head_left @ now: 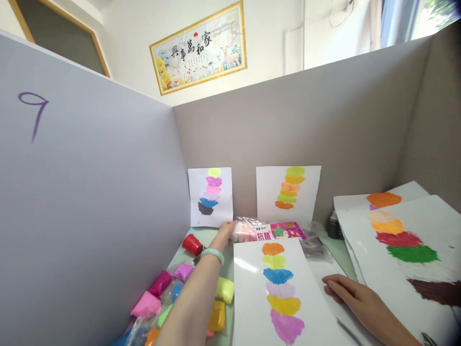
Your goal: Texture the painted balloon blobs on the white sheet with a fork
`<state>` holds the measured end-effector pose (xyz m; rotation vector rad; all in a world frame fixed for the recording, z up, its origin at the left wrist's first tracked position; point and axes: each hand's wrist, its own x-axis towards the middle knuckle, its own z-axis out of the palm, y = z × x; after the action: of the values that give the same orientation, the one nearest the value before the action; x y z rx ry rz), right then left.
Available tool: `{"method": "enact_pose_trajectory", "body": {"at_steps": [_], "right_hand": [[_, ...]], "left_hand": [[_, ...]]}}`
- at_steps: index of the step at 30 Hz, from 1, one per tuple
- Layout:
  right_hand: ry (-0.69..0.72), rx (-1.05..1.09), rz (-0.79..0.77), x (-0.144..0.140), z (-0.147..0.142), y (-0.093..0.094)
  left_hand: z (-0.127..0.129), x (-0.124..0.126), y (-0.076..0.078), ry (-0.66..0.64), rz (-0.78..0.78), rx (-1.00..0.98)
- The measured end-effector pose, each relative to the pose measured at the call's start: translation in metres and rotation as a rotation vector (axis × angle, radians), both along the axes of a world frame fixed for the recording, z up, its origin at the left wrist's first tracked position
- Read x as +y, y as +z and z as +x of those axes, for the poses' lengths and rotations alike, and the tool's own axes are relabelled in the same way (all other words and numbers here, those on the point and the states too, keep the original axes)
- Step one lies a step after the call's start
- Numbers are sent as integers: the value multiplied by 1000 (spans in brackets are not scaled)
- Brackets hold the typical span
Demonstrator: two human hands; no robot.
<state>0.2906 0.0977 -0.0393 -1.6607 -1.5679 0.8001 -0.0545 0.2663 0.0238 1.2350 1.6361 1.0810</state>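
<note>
My left hand reaches to the back of the table, its fingers closed at the left end of a clear plastic bag with a pink and white printed label. The fingertips are partly hidden there. In front of the bag lies a white sheet with a column of coloured daubs in orange, yellow-green, blue, lilac, yellow and purple. My right hand rests over white paper right of that sheet, fingers loosely extended with nothing in them. A thin grey tool lies just below it.
Under my left forearm are colourful soft packets, with a red cup behind. Two painted sheets lean on the grey partition. Further painted sheets and a dark bottle stand at right.
</note>
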Motion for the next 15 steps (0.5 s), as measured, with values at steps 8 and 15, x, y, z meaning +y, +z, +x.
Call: {"method": "enact_pose_trajectory", "body": {"at_steps": [8, 15], "right_hand": [[2, -11, -10, 0, 2, -2], [7, -1, -16, 1, 1, -1]], "left_hand": [[1, 3, -2, 30, 52, -38], [4, 8, -8, 53, 72, -61]]}}
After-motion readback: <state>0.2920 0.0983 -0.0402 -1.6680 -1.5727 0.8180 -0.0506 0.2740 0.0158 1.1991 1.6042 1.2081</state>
